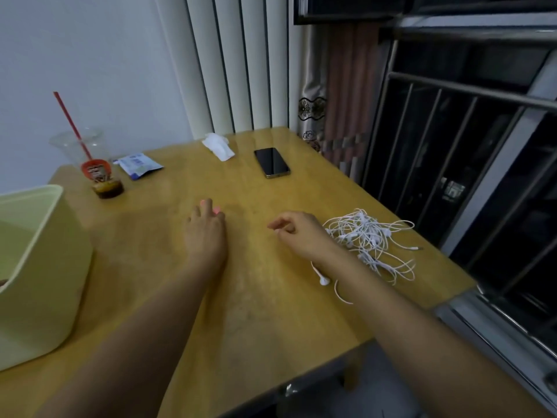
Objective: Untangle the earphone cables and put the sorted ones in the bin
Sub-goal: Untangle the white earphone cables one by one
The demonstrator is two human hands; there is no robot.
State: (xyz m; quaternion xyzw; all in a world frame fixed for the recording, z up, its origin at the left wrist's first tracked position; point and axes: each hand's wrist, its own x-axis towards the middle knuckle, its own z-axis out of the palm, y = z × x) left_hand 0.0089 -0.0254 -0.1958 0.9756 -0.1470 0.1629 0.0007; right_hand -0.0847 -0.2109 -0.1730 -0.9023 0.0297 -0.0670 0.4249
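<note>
Presently, head view, on the worktop [256, 297]: one pale bin [45, 267] at the left edge, no cable showing in the visible part of its inside; one white heap of earphone cables [370, 236] at the right edge, well apart from the bin, all knotted, one earbud and a loop poking out from under the right forearm. Left hand [205, 227], fingers straight, low over bare wood, holding nothing; right hand [297, 233], fingers loosely curled, empty, just beside the heap. Judged stage: the very start, nothing sorted, every cable left to free and carry across; also present at the far side, phone [272, 162], cup [96, 170], tissue [218, 146].
</note>
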